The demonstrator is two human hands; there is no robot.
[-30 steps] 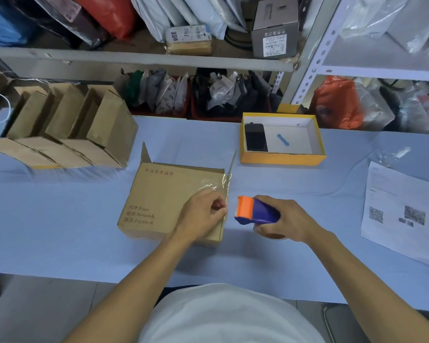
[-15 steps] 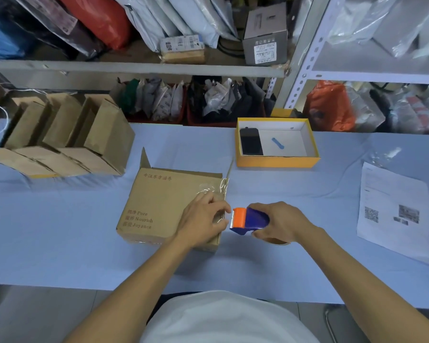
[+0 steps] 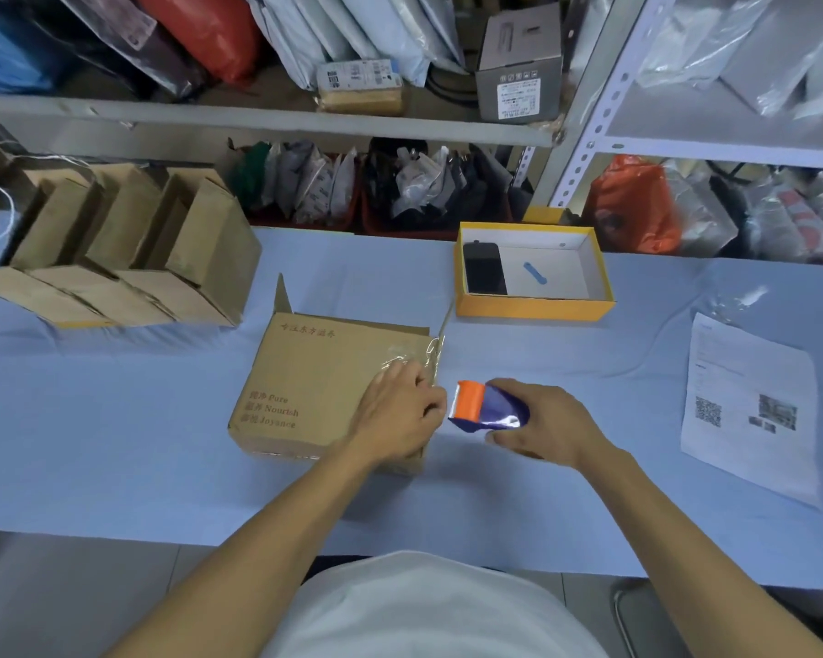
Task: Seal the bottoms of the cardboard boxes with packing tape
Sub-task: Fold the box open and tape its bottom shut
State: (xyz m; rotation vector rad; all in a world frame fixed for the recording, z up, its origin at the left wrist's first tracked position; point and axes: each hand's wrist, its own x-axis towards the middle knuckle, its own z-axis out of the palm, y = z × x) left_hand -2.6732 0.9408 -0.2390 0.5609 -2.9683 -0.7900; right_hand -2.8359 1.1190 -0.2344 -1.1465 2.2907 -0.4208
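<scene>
**Cardboard box taped at its right edge; dispenser back beside it**

Brown printed cardboard box [image 3: 333, 387] lies bottom-up on the pale blue table [image 3: 115, 444], in front of you. Over the last second your right hand [image 3: 538, 425], fingers wrapped round the orange-and-blue tape dispenser [image 3: 485, 408], has closed the small gap to the box's right edge. Your left hand [image 3: 400, 410] stays curled at that edge, pressing the clear tape [image 3: 412, 353]. This strip looks nearly finished; cutting it likely comes next. Other folded brown cartons [image 3: 129, 244] wait at far left.
</scene>
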